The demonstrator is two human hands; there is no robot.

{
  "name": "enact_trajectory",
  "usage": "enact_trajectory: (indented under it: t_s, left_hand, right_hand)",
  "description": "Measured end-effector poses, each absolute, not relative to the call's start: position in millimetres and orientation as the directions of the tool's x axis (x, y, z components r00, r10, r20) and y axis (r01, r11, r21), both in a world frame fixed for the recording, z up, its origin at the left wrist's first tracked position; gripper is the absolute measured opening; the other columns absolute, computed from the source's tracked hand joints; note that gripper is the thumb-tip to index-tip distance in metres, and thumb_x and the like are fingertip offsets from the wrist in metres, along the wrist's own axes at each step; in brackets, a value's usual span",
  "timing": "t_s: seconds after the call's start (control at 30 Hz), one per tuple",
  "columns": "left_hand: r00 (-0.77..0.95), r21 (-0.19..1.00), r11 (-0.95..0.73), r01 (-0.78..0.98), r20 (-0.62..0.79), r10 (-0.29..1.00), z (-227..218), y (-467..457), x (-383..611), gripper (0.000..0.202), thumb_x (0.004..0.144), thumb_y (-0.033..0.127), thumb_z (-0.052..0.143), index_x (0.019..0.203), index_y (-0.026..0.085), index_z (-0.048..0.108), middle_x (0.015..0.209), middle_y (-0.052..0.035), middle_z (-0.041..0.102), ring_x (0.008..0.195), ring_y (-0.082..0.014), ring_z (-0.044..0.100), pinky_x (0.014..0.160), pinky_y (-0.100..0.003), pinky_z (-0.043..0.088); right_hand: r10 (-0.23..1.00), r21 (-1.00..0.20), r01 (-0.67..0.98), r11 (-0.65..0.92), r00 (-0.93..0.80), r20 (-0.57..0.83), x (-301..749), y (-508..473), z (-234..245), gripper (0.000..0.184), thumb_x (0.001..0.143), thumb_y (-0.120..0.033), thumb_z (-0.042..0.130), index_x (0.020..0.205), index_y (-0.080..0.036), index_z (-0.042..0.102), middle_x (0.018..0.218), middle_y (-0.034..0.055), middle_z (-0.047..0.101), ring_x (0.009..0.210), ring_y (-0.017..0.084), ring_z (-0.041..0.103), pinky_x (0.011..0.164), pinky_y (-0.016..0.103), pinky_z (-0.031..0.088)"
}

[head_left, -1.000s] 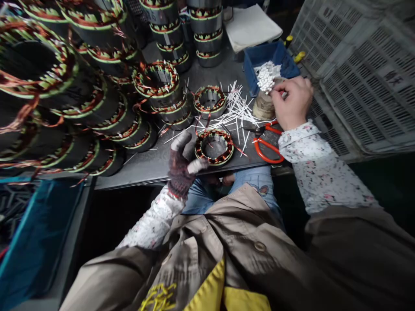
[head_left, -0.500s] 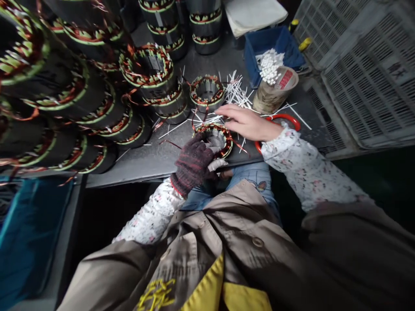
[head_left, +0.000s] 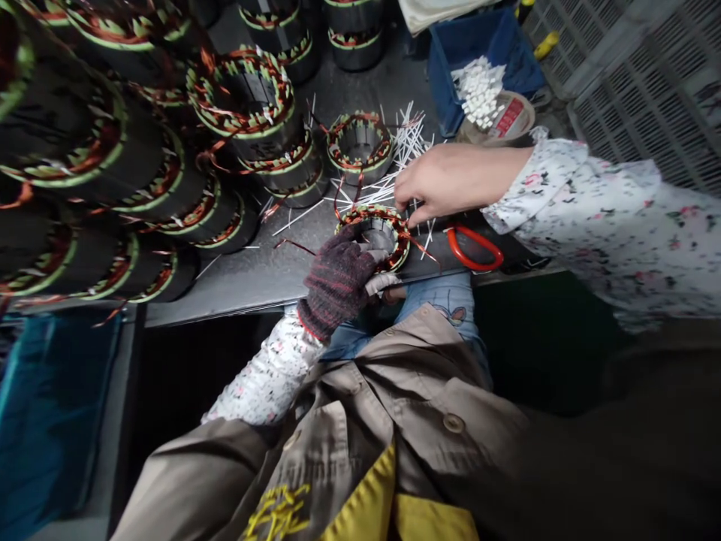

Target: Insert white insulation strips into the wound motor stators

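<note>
A stator with copper windings lies flat at the near edge of the dark bench. My left hand, in a dark knit glove, grips the stator's near rim. My bare right hand hovers over the stator's far right side with fingertips pinched together above the winding; what they pinch is too small to name. Thin white sleeves lie scattered just behind the stator. Orange-handled scissors rest under my right wrist.
Several stacked stators fill the bench's left and back. A second small stator sits behind. A blue bin with white pieces and a tape roll stand at the back right. A white crate is at right.
My right hand came from the tape roll and bin leftward to the stator and now pinches over its winding. My left hand closed on the stator's rim.
</note>
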State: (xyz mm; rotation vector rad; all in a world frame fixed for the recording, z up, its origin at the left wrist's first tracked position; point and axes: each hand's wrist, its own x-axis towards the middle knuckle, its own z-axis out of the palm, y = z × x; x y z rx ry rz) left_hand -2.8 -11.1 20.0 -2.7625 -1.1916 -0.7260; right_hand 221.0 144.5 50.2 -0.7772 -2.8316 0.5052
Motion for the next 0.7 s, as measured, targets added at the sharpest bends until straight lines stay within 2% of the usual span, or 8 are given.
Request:
enact_trajectory:
  t_s: [0.07,0.2,0.27,0.33,0.43,0.53,0.63,0.7]
  left_hand:
    - [0.592,0.171,-0.695,0.699,0.407,0.695,19,-11,-2,0.043,0.101,0.052,0.054,0.111,0.015,0.074,0.095,-0.0095,0.077,0.098,-0.0234,0.073,0.115,-0.049,0.05]
    - [0.55,0.193,-0.658,0.728,0.408,0.728,17,-10,-2,0.045,0.102,0.051,0.051,0.111,0.014,0.075,0.089,-0.0097,0.076,0.098,-0.0247,0.073,0.114,-0.049,0.05]
    - [0.55,0.196,-0.657,0.728,0.404,0.731,17,-10,-3,0.047,0.102,0.053,0.049,0.112,0.015,0.076,0.087,-0.0092,0.075,0.095,-0.025,0.073,0.113,-0.049,0.051]
    - [0.561,0.21,-0.666,0.716,0.394,0.728,17,-9,-3,0.048,0.102,0.055,0.048,0.113,0.017,0.076,0.088,-0.0089,0.075,0.094,-0.0251,0.072,0.112,-0.05,0.051]
    - [0.563,0.23,-0.663,0.713,0.376,0.736,17,-9,-3,0.046,0.101,0.054,0.05,0.114,0.018,0.075,0.091,-0.009,0.076,0.097,-0.0253,0.072,0.113,-0.051,0.05]
    - [0.568,0.219,-0.663,0.716,0.371,0.735,16,-9,-4,0.041,0.1,0.051,0.053,0.113,0.018,0.075,0.092,-0.0081,0.076,0.098,-0.0245,0.072,0.113,-0.05,0.05]
    - [0.577,0.231,-0.681,0.695,0.387,0.719,13,-8,-4,0.042,0.1,0.05,0.054,0.112,0.017,0.075,0.091,-0.0097,0.075,0.098,-0.0252,0.072,0.113,-0.052,0.05]
    - [0.576,0.261,-0.689,0.676,0.397,0.715,12,-8,-5,0.044,0.1,0.051,0.053,0.112,0.015,0.075,0.092,-0.0115,0.075,0.102,-0.0259,0.071,0.115,-0.052,0.049]
  right_hand:
    - [0.516,-0.285,0.479,0.83,-0.854,0.064,219,134,56,0.045,0.092,-0.061,0.06,0.071,-0.022,0.064,0.074,-0.0012,0.068,0.09,0.019,0.069,0.084,0.036,0.052]
    - [0.564,0.034,0.564,0.825,-0.826,0.009,219,100,73,0.038,0.102,-0.047,0.048,0.076,-0.022,0.061,0.076,0.0054,0.069,0.079,0.02,0.066,0.069,0.035,0.048]
    - [0.603,0.085,0.601,0.795,-0.798,0.002,224,91,74,0.038,0.103,-0.046,0.044,0.08,-0.021,0.062,0.078,0.0076,0.069,0.077,0.022,0.066,0.065,0.036,0.046]
    - [0.606,0.009,0.607,0.795,-0.795,0.021,232,92,68,0.041,0.101,-0.052,0.045,0.082,-0.022,0.063,0.078,0.0064,0.068,0.078,0.022,0.066,0.068,0.037,0.047]
    - [0.589,-0.169,0.577,0.799,-0.807,0.033,241,106,52,0.049,0.097,-0.066,0.046,0.079,-0.024,0.064,0.072,0.0027,0.066,0.078,0.021,0.067,0.074,0.037,0.049]
    - [0.588,-0.283,0.564,0.775,-0.809,-0.001,242,121,38,0.054,0.09,-0.074,0.051,0.071,-0.025,0.063,0.064,0.0009,0.063,0.069,0.019,0.065,0.071,0.036,0.049]
    - [0.603,-0.388,0.564,0.729,-0.797,-0.026,237,128,36,0.056,0.086,-0.075,0.058,0.065,-0.023,0.061,0.057,-0.0009,0.059,0.058,0.015,0.058,0.065,0.035,0.048]
    - [0.638,-0.469,0.572,0.673,-0.77,-0.023,235,126,38,0.053,0.085,-0.072,0.061,0.067,-0.022,0.064,0.058,-0.0013,0.06,0.057,0.014,0.057,0.065,0.034,0.049]
